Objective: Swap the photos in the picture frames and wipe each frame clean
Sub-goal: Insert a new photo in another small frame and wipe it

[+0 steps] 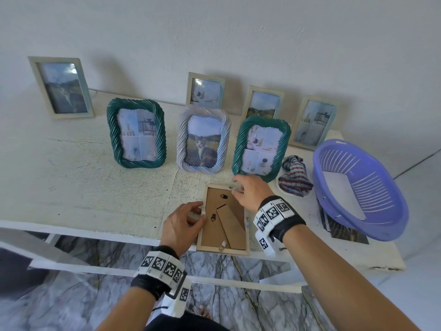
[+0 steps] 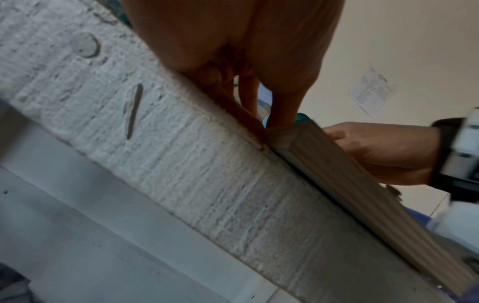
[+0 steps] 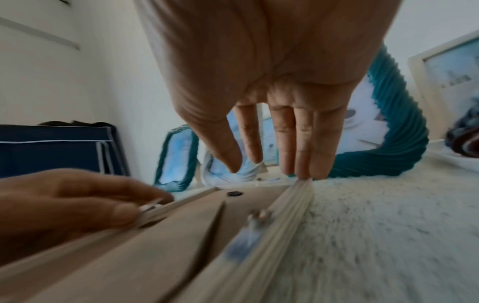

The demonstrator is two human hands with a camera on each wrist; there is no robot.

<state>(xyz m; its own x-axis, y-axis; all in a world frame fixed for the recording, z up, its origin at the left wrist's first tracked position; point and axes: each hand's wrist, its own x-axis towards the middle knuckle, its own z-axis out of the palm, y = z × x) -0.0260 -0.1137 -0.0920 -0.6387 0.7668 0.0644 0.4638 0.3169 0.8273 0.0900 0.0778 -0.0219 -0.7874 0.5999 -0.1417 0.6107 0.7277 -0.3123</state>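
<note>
In the head view, your wooden frame (image 1: 223,219) lies face down at the lower centre of the picture, on the near edge of the white table (image 1: 71,177), its brown backing board and folded stand turned up. Your left hand (image 1: 182,225) sits at the frame's left edge with finger and thumb pinching a small white tab there. Your right hand (image 1: 250,192) reaches over the frame's upper right corner, fingers extended and touching the rim, grasping nothing. Behind, across the middle of the picture, stand a green twisted frame (image 1: 136,133), a lilac twisted frame (image 1: 203,139) holding a cat photo and a second green frame (image 1: 261,148); four pale plain frames lean by the wall. At right, a striped cloth (image 1: 295,176) sits just beside a purple basket (image 1: 358,187). In the left wrist view, your left hand (image 2: 246,61) fills the top centre, fingertips pressed down at the corner of the wooden frame (image 2: 362,194), which runs diagonally to the lower right; the right hand (image 2: 383,151) shows at centre right. In the right wrist view, your right hand (image 3: 272,82) hangs from the top, straight fingers (image 3: 303,147) resting on the wooden frame's (image 3: 181,246) far rim, while your left hand (image 3: 77,201) at lower left pinches the tab.
</note>
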